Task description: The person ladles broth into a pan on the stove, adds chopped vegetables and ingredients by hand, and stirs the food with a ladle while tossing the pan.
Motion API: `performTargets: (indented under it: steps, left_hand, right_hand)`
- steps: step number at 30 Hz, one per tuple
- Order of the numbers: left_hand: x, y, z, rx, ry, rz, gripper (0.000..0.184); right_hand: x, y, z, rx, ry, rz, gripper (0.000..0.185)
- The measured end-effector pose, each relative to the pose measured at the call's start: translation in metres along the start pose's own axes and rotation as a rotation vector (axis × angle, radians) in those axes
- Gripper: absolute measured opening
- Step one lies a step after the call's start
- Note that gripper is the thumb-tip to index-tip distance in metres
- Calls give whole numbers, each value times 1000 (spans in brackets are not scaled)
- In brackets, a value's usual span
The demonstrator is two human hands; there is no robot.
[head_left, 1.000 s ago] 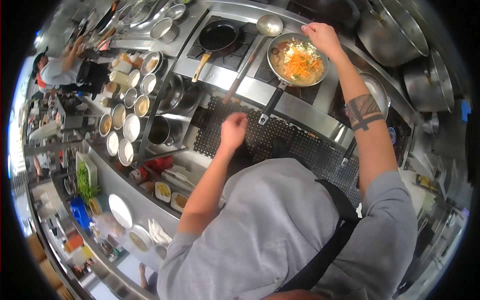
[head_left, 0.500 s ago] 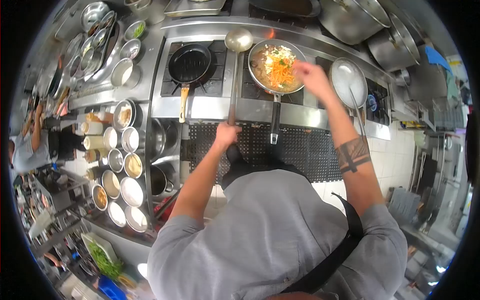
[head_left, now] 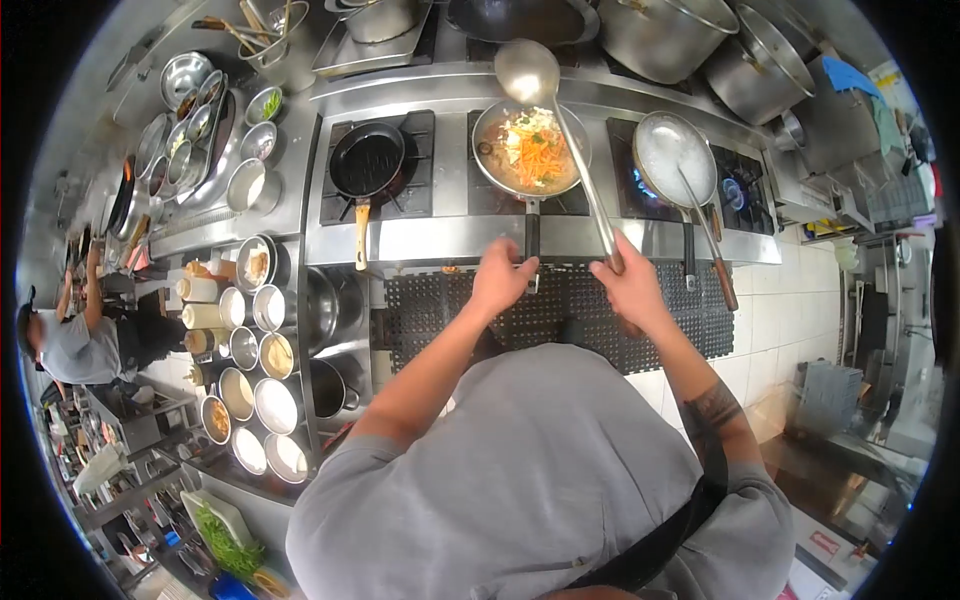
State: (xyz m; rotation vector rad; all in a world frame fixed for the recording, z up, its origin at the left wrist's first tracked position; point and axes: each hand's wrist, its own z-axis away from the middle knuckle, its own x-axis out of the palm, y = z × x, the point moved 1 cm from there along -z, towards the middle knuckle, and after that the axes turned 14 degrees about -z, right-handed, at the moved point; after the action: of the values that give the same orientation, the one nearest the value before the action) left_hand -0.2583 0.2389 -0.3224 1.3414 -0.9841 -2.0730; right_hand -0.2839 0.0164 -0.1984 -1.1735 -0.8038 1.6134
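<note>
My right hand (head_left: pixel 632 287) is wrapped around the wooden grip of a long metal ladle (head_left: pixel 582 158). The ladle's bowl is raised past the far rim of a frying pan (head_left: pixel 484 172), and its shaft crosses above the pan's right side. Shredded orange carrot (head_left: pixel 541 158) and pale chopped pieces lie in brownish liquid in this pan. Beside the pan's black handle (head_left: pixel 533 228) is my left hand (head_left: pixel 500 282), fingers apart and the thumb close to the handle; I cannot tell whether they touch.
Left on the stove sits a black pan (head_left: pixel 367 160) with a wooden handle. At right, a pan of foamy white liquid (head_left: pixel 675 158) holds a spoon-like tool. Several metal containers (head_left: pixel 276 405) line the left counter. Large pots (head_left: pixel 668 35) stand behind. Another person (head_left: pixel 85 340) is far left.
The ladle has passed from my left hand to my right, its bowl now beyond the carrot pan. My right hand has left the food; my left has shifted to the pan's handle.
</note>
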Motion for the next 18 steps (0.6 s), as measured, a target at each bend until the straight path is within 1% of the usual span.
performTargets:
  steps: [1, 3, 4, 5, 6, 7, 8, 9, 12, 13, 14, 16, 17, 18]
  left_hand:
    - [22, -20, -19, -186, 111, 183, 39]
    - [39, -18, -44, -382, 216, 378, 38]
    - [40, -11, -56, -463, 96, 502, 35]
    - [41, -7, -60, -541, -23, 616, 32]
    - [48, -9, -53, -549, -29, 608, 32]
    - [56, -10, -42, -522, 2, 585, 29]
    - [61, -9, -35, -483, 41, 562, 26]
    - [52, 7, -15, -483, 80, 507, 19]
    - [53, 5, -21, -498, 102, 452, 20]
    - [55, -1, -37, -491, 70, 540, 20]
    - [61, -7, -37, -492, 74, 531, 20]
    - [68, -7, -26, -504, 99, 528, 20]
    - [74, -11, -9, -447, 81, 479, 20]
    - [64, 8, 13, -494, 62, 414, 26]
  right_hand:
    - [-7, 10, 8, 1, 7, -4, 68]
    - [-24, 32, 21, 13, 97, 132, 58]
    - [-34, 44, 24, 21, 94, 133, 58]
    - [-42, 55, 26, -105, 119, 222, 60]
    - [-48, 62, 31, -228, 145, 311, 61]
    - [-58, 50, 42, -151, 120, 347, 63]
    - [-68, 53, 48, -159, 125, 344, 63]
    - [-79, 59, 58, -139, 113, 301, 62]
    - [-92, 59, 66, -77, 84, 267, 62]
    - [-93, 57, 67, -49, 85, 274, 62]
    - [-95, 56, 70, -52, 84, 265, 62]
    - [-104, 57, 78, -31, 17, 341, 61]
    - [-111, 63, 83, -42, 17, 339, 61]
    - [-120, 73, 93, -111, -21, 343, 61]
